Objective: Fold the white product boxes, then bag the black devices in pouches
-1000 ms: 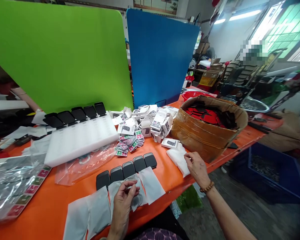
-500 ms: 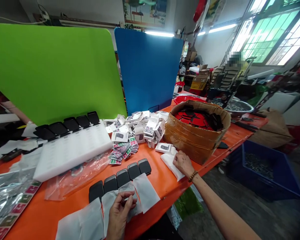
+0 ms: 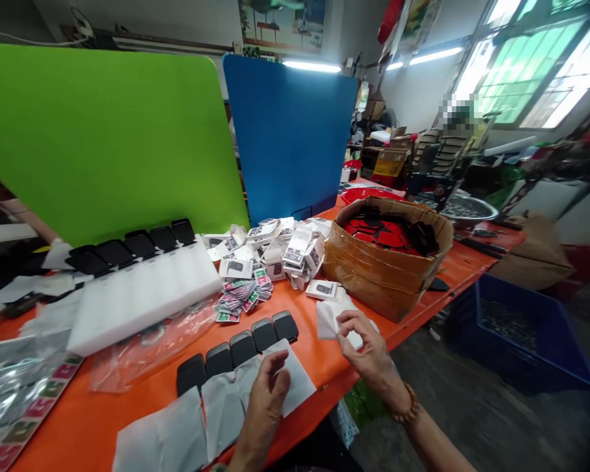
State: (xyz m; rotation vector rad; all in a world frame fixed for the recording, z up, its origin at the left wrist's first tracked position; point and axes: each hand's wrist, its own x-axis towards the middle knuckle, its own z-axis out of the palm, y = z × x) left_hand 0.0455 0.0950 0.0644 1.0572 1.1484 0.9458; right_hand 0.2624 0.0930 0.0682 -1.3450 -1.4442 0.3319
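My right hand [image 3: 366, 344], with a beaded bracelet on its wrist, pinches a thin white sheet [image 3: 328, 317] just above the stack of white sheets beside the cardboard box. My left hand [image 3: 270, 387] hovers over the white sheets [image 3: 223, 406] at the table's front edge, thumb and fingers apart, with nothing seen between them. Several black flat pieces [image 3: 242, 349] lie in a row, their lower parts partly covered by these sheets. A small white box [image 3: 321, 289] lies behind the stack.
A cardboard box [image 3: 373, 272] of red and black pieces stands at the right. Behind are a heap of small white boxes [image 3: 297, 246], colourful cards [image 3: 240, 298], a white foam block [image 3: 147, 295] and green [image 3: 108, 144] and blue [image 3: 292, 137] panels. A blue bin [image 3: 516, 341] is on the floor.
My right hand has come toward me from the stack, lifting a white sheet. My left hand has moved right and up over the rightmost laid sheet.
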